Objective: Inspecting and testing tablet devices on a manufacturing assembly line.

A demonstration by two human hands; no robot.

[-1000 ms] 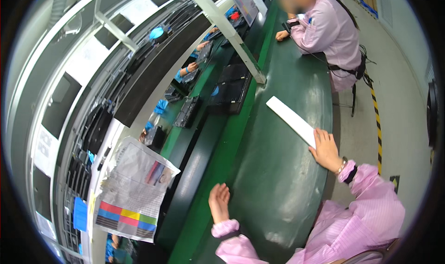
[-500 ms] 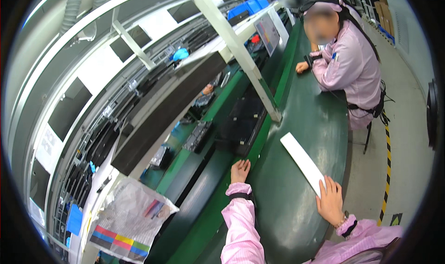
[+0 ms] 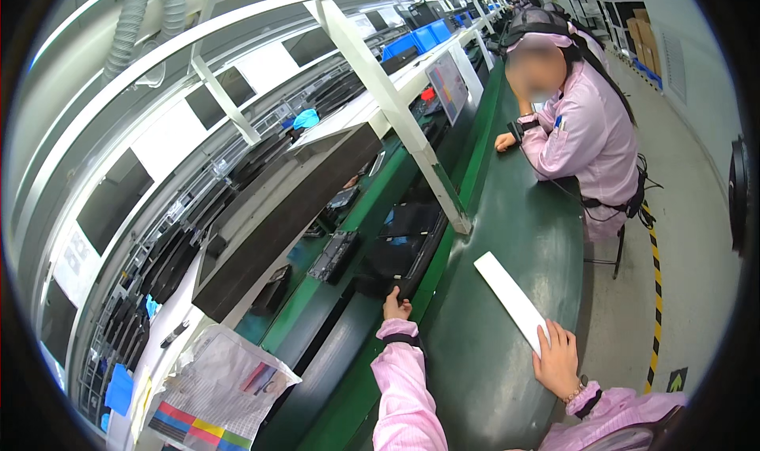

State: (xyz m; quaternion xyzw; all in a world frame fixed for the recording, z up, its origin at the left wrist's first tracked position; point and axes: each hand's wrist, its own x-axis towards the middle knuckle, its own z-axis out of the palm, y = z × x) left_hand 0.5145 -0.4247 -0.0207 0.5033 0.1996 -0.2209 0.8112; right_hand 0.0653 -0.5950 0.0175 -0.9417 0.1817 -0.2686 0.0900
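Note:
On the green bench, a long flat white strip (image 3: 507, 297) lies at a slant. My right hand (image 3: 559, 362) is closed over its near end, the fingers along one edge and the thumb at the other side. My left hand (image 3: 397, 307) reaches over to the conveyor line at the left. Its fingers are curled at the near edge of a black, flat, laptop-like unit (image 3: 400, 249), which they seem to grip; the exact contact is small and dark. Another open dark unit with parts showing (image 3: 334, 257) sits farther left on the line.
A white post (image 3: 396, 107) rises from the bench's left edge. Beside the line stand a dark shelf box (image 3: 285, 221) and a hanging printed sheet (image 3: 222, 384). Farther along the bench (image 3: 526, 214), a person in pink (image 3: 586, 123) leans on it.
My left hand has gone from loosely spread beside the line to curled at the black unit's edge. My right hand stays on the white strip. The view has shifted slightly.

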